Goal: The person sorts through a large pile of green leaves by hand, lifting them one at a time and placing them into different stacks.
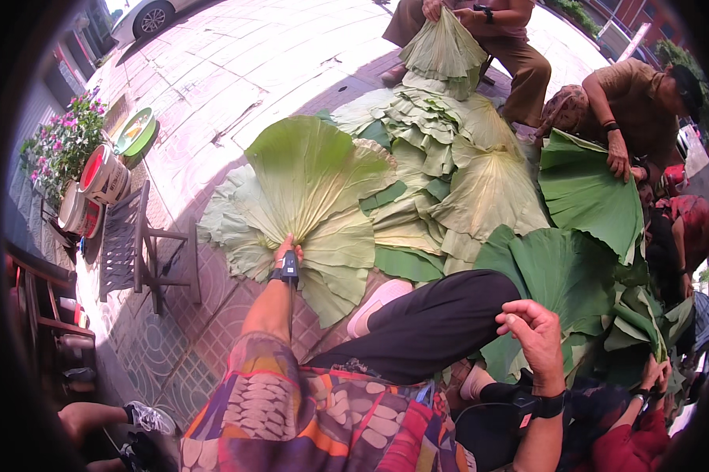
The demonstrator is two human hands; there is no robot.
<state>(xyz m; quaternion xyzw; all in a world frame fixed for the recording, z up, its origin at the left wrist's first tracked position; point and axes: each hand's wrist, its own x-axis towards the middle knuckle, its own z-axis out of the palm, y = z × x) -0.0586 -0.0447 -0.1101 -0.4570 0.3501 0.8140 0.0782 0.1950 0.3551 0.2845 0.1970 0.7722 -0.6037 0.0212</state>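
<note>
My left hand (pixel 288 252) grips a large pale green lotus leaf (pixel 313 183) near its centre, where the veins meet. The leaf fans out and covers part of a stack of paler lotus leaves (pixel 224 212) on the paving. Above my bent knee, my right hand (pixel 531 333) hovers with loosely curled fingers, and I see nothing in it. Close to that hand spreads a dark green lotus leaf (pixel 558 277). A yellowish lotus leaf (pixel 490 189) lies on the heap beyond my knee.
Layered lotus leaves (pixel 425 121) run back toward a seated person (pixel 507 53) holding leaves. At right, another person (pixel 637 112) handles a green leaf (pixel 590 189). To the left stand a folding stool (pixel 145 253), buckets (pixel 103 177), a green basin (pixel 136 133) and a flowering plant (pixel 65 141).
</note>
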